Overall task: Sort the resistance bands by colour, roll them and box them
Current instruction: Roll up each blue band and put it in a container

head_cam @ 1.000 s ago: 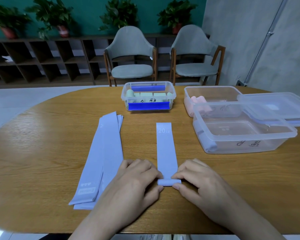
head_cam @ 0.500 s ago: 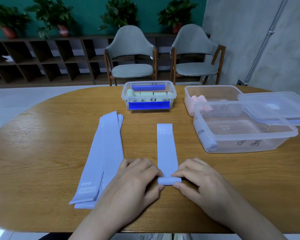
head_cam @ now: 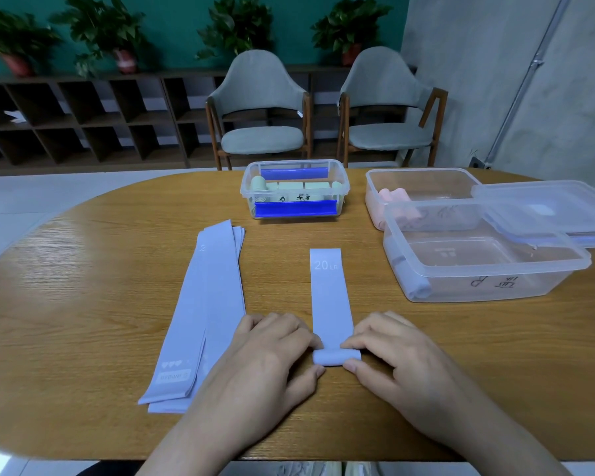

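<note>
Presently, grip: left hand (head_cam: 272, 352) and right hand (head_cam: 395, 352) each pinch an end of the small roll (head_cam: 336, 357) between thumb and fingertips.
Band position: lavender band (head_cam: 330, 297) lies flat on the table (head_cam: 83, 304), its near end rolled, the "20 LB" end far.
Risk: uneven pressure probably skews the roll into a cone; a loosened pinch likely lets it spring open.
Open room: bare wood ahead up to the lidded box (head_cam: 294, 190).
Edges: flat band stack (head_cam: 203, 314) just beside the left hand; clear box (head_cam: 478, 266) at right, near.
</note>
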The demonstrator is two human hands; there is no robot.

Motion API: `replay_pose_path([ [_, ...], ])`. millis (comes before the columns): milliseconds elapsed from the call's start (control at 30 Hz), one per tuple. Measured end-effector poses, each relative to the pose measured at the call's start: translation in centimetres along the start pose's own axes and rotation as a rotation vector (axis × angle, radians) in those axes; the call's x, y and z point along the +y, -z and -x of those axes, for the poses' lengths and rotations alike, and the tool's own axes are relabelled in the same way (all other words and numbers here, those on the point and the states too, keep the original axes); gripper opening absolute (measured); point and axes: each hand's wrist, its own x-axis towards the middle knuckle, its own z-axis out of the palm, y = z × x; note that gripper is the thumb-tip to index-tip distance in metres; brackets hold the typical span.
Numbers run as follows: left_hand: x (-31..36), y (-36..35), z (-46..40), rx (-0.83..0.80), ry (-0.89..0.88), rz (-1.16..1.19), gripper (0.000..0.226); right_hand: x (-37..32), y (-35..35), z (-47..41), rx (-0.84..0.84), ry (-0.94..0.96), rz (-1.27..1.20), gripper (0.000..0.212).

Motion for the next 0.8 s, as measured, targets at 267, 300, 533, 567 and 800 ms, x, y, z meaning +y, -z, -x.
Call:
replay_pose_path([
  [267, 0.07, 0.14, 0.07, -0.010, 0.001, -0.004, 0.021, -0.13, 0.22, -0.13, -0.026, -0.011, 0.001, 0.028],
  [300, 0.10, 0.18, 0.07, -0.007, 0.003, -0.002, 0.021, -0.17, 0.22, -0.10, -0.027, -0.012, 0.002, 0.030],
  [533, 0.09, 0.13, 0.08, -0.007, 0.006, 0.007, 0.014, -0.04, 0.10, -0.07, -0.024, -0.019, 0.001, 0.036],
  [567, 0.07, 0.09, 0.08, -0.007, 0.004, 0.005, 0.015, -0.05, 0.16, -0.06, -0.022, -0.022, -0.001, 0.036],
  [800, -0.06, 0.13, 0.14, 0.001, 0.009, 0.001, 0.023, -0.16, 0.10, -0.05, -0.014, -0.013, 0.001, 0.029],
])
